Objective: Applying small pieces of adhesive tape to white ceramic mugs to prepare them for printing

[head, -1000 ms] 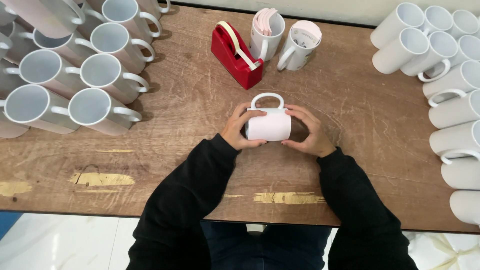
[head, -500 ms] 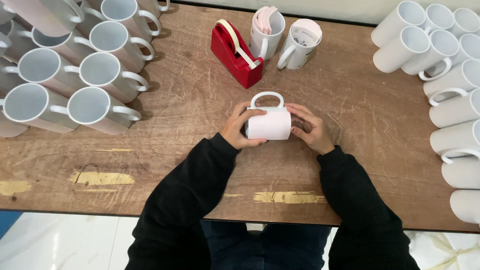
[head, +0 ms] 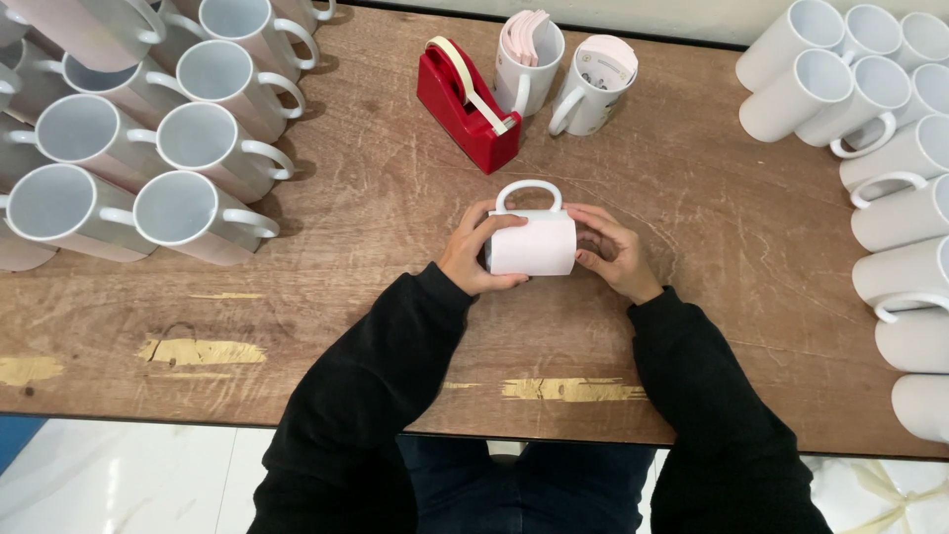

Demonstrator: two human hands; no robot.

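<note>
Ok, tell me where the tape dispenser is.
In the head view the red tape dispenser stands on the wooden table, at the far side near the middle, just left of two upright mugs and beyond the mug held in both hands.

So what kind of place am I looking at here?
Probably a small workshop for printing or wrapping mugs. Rows of plain white mugs lie stacked at both ends of a worn wooden table, a red tape dispenser stands ahead, and both hands hold a mug wrapped in a paper sheet.
</note>
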